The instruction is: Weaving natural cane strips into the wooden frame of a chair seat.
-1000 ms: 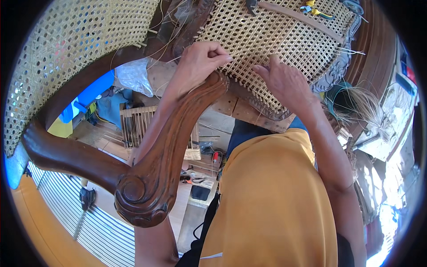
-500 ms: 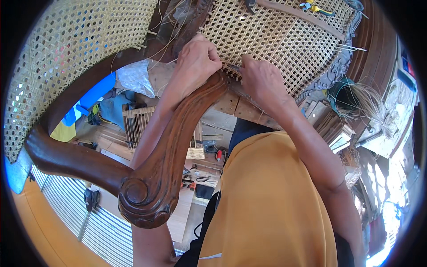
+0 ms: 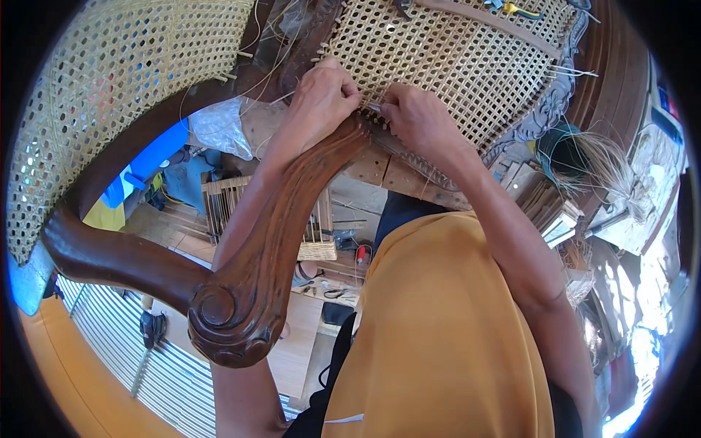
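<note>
A woven cane seat point(image 3: 445, 69) in a carved wooden frame lies before me, with short cane ends sticking up along its near edge. My left hand point(image 3: 320, 101) is closed at the seat's left corner, thumb and finger pinched together; what they hold, if anything, is hidden. Close on its right, my right hand point(image 3: 425, 123) is wrapped round a thin metal tool point(image 3: 374, 107). Only the tool's narrow end shows, pointing left at the cane edge; its kind is unclear. My left forearm passes behind the carved brown chair arm point(image 3: 281, 219).
A wooden-handled hammer point(image 3: 489, 25) and yellow-handled pliers point(image 3: 522, 10) lie on the far cane. Woven cane backing point(image 3: 146, 66) rises at left. Loose strands point(image 3: 610, 171) hang at right. A slatted wooden piece point(image 3: 226, 208) and a red-handled tool point(image 3: 361, 254) sit lower down.
My right hand has shifted slightly left, closer to my left hand, bringing the metal tool along. The left hand stays pinched at the same corner. The view has shifted slightly.
</note>
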`<state>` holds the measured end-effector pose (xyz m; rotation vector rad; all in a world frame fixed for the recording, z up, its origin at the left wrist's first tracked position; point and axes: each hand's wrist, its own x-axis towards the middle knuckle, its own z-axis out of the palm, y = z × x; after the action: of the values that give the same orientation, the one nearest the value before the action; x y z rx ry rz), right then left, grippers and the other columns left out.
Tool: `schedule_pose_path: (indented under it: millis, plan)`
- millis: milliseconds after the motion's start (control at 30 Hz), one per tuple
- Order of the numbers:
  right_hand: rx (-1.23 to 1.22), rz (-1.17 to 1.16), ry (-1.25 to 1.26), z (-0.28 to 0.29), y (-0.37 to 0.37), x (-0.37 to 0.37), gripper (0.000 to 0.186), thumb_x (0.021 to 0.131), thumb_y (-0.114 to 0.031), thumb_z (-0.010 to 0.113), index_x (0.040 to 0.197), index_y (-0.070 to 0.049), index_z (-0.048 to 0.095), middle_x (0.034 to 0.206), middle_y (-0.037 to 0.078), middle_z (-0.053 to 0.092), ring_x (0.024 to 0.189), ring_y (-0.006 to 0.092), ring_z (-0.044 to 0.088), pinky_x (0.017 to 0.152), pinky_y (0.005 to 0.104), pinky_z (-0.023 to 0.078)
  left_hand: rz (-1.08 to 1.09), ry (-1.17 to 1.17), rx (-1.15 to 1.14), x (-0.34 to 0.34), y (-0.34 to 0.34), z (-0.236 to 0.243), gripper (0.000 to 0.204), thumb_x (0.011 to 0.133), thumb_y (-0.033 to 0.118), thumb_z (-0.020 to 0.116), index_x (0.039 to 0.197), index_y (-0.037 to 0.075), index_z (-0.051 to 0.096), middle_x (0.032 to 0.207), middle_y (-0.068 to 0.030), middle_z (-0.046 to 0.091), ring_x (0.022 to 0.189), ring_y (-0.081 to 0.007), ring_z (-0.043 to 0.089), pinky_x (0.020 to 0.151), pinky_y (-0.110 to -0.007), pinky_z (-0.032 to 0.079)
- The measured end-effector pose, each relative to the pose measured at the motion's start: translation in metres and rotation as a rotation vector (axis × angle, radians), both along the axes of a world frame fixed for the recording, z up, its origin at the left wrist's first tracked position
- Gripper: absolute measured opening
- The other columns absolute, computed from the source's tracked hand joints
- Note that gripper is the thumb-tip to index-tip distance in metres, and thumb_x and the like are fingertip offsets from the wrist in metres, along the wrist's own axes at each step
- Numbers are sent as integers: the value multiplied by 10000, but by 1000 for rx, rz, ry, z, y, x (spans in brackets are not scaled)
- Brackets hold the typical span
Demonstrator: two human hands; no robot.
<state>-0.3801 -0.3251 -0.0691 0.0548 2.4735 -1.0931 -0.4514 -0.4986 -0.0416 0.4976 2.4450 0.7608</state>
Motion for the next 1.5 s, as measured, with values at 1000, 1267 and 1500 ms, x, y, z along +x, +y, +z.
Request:
schedule_pose_path:
  millis: [1000,1267,1500]
  plan:
    - [286,7,-38,42,56,-2,344,871,-363,625,789,-34,570,615,167,607,642,361,629,610,459,491,-229,-204,237,-2,28,-6,195,810,161,663,979,65,684,917,-108,682,842,-228,653,767,-352,506]
    - [257,-35,2,34,61,-3,424,869,-429,630,740,-31,557,581,132,577,573,316,592,570,424,458,9,-162,296,-20,13,-8,180,856,185,651,1005,103,710,905,-78,707,821,-172,665,755,-316,513]
    - [266,-15,39,34,61,8,437,861,-443,636,736,-38,531,558,123,554,546,315,571,556,420,445,-32,80,76,0,-14,13,168,852,223,653,931,75,659,833,-119,650,760,-272,635,701,-384,488]
